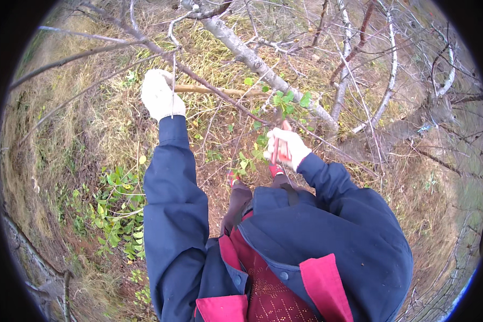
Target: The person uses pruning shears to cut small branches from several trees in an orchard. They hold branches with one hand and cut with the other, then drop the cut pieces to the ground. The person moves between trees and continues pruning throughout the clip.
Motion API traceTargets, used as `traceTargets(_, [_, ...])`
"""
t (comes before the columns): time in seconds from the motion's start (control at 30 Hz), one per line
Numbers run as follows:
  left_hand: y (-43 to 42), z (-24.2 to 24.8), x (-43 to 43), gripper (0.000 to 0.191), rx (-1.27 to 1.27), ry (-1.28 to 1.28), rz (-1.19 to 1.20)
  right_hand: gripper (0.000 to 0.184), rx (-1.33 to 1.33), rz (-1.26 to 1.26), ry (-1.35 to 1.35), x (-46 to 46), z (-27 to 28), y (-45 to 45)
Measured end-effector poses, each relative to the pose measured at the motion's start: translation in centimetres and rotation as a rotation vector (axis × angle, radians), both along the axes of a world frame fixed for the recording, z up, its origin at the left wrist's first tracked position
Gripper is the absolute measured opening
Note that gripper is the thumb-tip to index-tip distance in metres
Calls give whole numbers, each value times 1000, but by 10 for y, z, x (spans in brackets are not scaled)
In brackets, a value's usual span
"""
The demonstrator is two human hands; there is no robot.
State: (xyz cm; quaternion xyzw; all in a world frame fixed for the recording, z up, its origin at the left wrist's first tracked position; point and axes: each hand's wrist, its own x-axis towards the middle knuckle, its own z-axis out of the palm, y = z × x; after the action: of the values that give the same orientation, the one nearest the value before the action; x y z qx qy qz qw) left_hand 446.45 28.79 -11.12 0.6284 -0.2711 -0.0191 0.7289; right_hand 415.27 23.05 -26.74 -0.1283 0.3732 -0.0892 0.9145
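My left hand (161, 93), in a white glove, is closed around the left end of a light brown wooden stick (221, 90). A thin reddish-brown branch (221, 93) slants down past it to the right. My right hand (286, 148), also gloved in white, is closed on the red handles (281, 149) of a hand tool, probably pruning shears; its head is blurred among twigs. Green leaves (290, 100) are just above that hand. A thick grey branch (251, 60) runs diagonally behind them.
Bare grey limbs (386, 92) spread across the upper right from a thick trunk (410, 120). A leafy green shrub (120, 209) grows at lower left. My red shoes (276, 170) stand on dry grass and reddish soil below. More bare branches (36, 255) lie at the lower left rim.
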Motion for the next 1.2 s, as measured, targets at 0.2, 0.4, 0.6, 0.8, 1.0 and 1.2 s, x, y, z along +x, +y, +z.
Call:
traceTargets(0.2, [16,-8,-6,17,-94,78,-126,19,104,80,137,-17,-20,-8])
traceTargets(0.4, [11,-8,-8,16,-103,118,-130,23,155,218,204,-60,-23,29])
traceTargets(0.6, [3,-4,-1,17,-70,28,-92,24,110,283,195,-87,-20,52])
traceTargets(0.8, [-1,-7,5,16,-70,83,-40,18,244,249,92,-75,-35,43])
traceTargets(1.0, [0,-4,5,19,-29,10,-36,16,228,27,5,-19,-48,20])
traceTargets(1.2, [6,-11,6,18,14,-30,-37,34,328,-36,79,44,-71,-22])
